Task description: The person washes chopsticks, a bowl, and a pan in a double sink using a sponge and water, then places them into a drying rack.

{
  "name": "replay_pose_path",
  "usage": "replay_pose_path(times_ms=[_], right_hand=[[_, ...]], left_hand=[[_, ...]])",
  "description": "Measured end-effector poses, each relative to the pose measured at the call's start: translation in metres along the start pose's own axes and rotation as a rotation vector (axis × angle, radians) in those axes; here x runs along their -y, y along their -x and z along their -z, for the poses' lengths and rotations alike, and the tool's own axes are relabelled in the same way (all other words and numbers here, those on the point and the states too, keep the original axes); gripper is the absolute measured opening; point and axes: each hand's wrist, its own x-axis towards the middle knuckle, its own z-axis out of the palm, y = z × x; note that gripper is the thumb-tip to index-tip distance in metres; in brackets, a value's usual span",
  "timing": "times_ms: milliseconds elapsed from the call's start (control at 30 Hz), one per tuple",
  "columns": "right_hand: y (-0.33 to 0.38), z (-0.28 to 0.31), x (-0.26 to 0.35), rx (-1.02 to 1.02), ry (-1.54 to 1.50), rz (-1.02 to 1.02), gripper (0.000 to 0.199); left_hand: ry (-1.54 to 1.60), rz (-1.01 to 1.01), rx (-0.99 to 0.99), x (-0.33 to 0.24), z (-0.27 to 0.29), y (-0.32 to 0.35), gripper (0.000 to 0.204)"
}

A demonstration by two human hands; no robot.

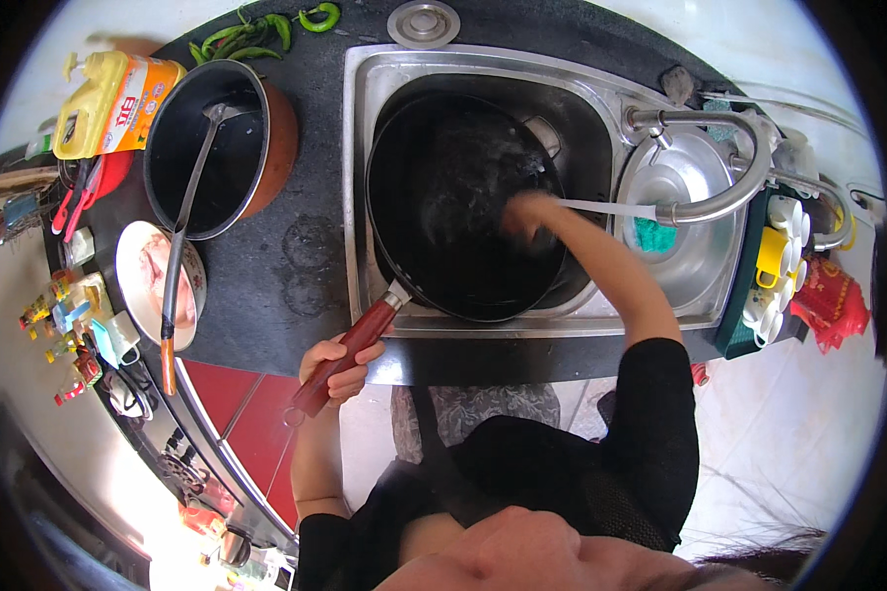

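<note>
A large black wok (443,217) rests tilted in the steel sink (365,128). My left hand (337,366) grips its red handle (350,350) at the counter's front edge. My right hand (524,219) is blurred inside the wok, pressed against its inner wall; whether it holds anything cannot be told. A stream of water (601,208) runs from the curved steel tap (729,187) toward that hand.
A dark pot (207,148) with a ladle stands on the black counter, left of the sink. A plate (158,281), a yellow oil bottle (113,103) and green peppers (256,34) lie around it. A steel bowl with a green sponge (653,236) sits right of the wok.
</note>
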Motion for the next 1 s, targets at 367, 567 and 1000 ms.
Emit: replay_pose_path(times_ms=[367, 567, 1000], right_hand=[[0.002, 0.003, 0.003, -0.323, 0.201, -0.444, 0.023], [-0.015, -0.040, 0.007, -0.489, -0.087, -0.069, 0.030], [0.024, -0.059, 0.128, -0.364, -0.983, -0.004, 0.036]], left_hand=[[-0.002, 0.003, 0.022, 0.000, 0.001, -0.001, 0.059], [-0.048, 0.028, 0.011, -0.002, -0.001, -0.004, 0.058], [-0.037, 0.000, 0.016, 0.001, 0.001, -0.005, 0.060]])
